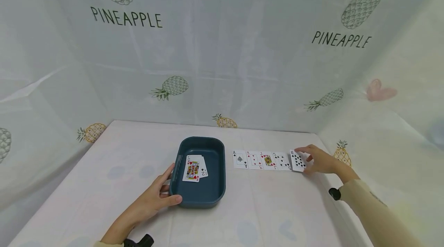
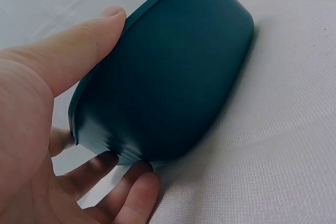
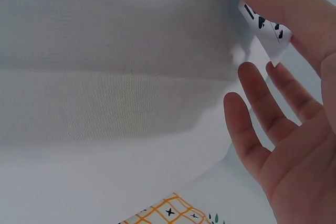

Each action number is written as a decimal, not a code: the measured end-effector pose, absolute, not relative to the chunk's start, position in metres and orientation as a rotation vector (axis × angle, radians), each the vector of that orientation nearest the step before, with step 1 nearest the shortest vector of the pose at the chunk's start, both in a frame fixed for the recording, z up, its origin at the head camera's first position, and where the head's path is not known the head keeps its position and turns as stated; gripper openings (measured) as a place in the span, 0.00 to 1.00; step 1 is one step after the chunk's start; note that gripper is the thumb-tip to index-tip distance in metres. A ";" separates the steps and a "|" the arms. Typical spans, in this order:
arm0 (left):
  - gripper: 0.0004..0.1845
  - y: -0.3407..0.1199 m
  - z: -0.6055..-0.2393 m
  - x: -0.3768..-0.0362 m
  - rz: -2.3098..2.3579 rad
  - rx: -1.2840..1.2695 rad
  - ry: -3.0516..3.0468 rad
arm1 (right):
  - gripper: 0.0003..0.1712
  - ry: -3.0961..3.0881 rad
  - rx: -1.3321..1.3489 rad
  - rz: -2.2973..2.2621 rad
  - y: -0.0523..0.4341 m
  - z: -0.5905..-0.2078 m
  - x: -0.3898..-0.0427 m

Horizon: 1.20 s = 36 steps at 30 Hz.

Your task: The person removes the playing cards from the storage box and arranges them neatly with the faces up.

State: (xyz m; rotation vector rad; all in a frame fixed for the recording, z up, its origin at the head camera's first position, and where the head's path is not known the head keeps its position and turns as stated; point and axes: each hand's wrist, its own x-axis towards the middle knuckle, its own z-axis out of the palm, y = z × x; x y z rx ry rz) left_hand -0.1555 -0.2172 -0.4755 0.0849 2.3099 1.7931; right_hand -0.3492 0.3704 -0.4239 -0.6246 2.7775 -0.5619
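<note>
The right hand point(image 1: 320, 160) pinches the edge of the ten of spades point(image 1: 297, 161) at the right end of a row of cards point(image 1: 261, 160). In the right wrist view the thumb sits on top of the card and a finger seems to be under its edge; the other fingers point(image 3: 251, 124) are spread and loose. The card is tipped up a little on that side, so I think it is being lifted off the table point(image 1: 277, 216).

The left hand point(image 1: 152, 199) holds the near left corner of the blue tray point(image 1: 208, 197). Its thumb lies on the rim and its fingers curl under the side, keeping the tray steady. Two cards point(image 1: 195, 168) lie in the tray, a red face card on top.

The tray sits just left of the row. The step looks like moving cards from the row into the tray. The next move needs a firm pinch, so the thin card does not slip
</note>
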 end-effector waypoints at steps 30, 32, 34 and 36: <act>0.58 -0.216 -0.473 -0.156 1.779 0.102 2.325 | 0.49 2.671 -0.438 -0.370 0.363 -0.423 -0.380; 0.58 -0.216 -0.473 -0.156 1.779 0.103 2.324 | 0.50 2.667 -0.423 -0.369 0.363 -0.424 -0.380; 0.58 -0.216 -0.474 -0.156 1.778 0.102 2.327 | 0.50 2.664 -0.408 -0.364 0.362 -0.425 -0.381; 0.58 -0.216 -0.474 -0.156 1.777 0.102 2.327 | 0.50 2.664 -0.395 -0.363 0.361 -0.425 -0.381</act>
